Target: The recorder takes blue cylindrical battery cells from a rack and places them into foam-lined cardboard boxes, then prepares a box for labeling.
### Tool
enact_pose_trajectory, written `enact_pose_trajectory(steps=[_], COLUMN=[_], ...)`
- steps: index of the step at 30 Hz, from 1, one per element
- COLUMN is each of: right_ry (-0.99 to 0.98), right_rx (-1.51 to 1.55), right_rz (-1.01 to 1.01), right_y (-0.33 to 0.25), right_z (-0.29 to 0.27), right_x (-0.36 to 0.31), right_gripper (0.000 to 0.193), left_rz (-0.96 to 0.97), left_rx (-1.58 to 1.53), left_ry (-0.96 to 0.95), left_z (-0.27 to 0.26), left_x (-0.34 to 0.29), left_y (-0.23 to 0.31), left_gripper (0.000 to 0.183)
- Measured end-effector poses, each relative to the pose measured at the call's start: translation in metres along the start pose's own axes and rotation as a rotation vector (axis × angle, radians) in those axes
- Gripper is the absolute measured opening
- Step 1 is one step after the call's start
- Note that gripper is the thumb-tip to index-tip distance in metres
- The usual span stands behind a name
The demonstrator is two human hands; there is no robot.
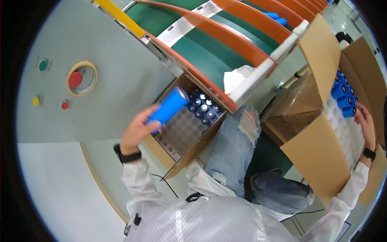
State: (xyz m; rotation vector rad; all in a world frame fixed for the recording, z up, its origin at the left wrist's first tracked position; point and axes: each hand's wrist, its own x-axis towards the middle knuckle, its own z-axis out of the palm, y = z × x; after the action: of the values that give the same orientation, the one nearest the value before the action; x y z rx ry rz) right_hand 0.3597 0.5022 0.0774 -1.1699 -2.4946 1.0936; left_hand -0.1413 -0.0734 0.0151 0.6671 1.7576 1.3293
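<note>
My left hand (140, 128) is closed around a blue cylindrical battery cell (172, 104), tilted up and to the right. It hovers over the left cardboard box (192, 152), where several blue cells (203, 107) stand upright at the far end of a grey tray with round pockets (177, 131). Inside the right cardboard box (318, 161), my right hand (366, 123) has its fingers on the nearest blue battery cell (349, 111) of a cluster. That cluster stands on a pale moulded tray (342, 133). Part of the right hand's grip is hidden.
Ahead runs a green conveyor (201, 50) with orange dividers (225, 36); blue cells (278, 18) lie in a far lane. White paper (238, 78) rests at its near end. On the left, a grey panel (121, 52) carries buttons and a tape roll (93, 82). My legs (234, 141) are between the boxes.
</note>
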Motion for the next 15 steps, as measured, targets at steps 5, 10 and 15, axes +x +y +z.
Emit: enact_pose_trajectory(steps=[5, 10, 15], right_ry=[0.044, 0.065, 0.046], right_rx=[-0.003, 0.007, 0.018], right_rz=[0.103, 0.147, 0.16], right_y=[0.015, 0.031, 0.046], right_z=[-0.008, -0.009, -0.017], right_x=[0.0, -0.002, -0.001], right_gripper=[0.037, 0.037, 0.038], left_rz=[-0.311, -0.425, -0.423], left_rx=[0.734, 0.907, 1.018], left_ry=[0.12, -0.045, -0.174], left_z=[0.023, 0.044, 0.059], left_x=[0.005, 0.057, 0.089], left_y=[-0.144, -0.218, -0.267], left_gripper=[0.042, 0.036, 0.036])
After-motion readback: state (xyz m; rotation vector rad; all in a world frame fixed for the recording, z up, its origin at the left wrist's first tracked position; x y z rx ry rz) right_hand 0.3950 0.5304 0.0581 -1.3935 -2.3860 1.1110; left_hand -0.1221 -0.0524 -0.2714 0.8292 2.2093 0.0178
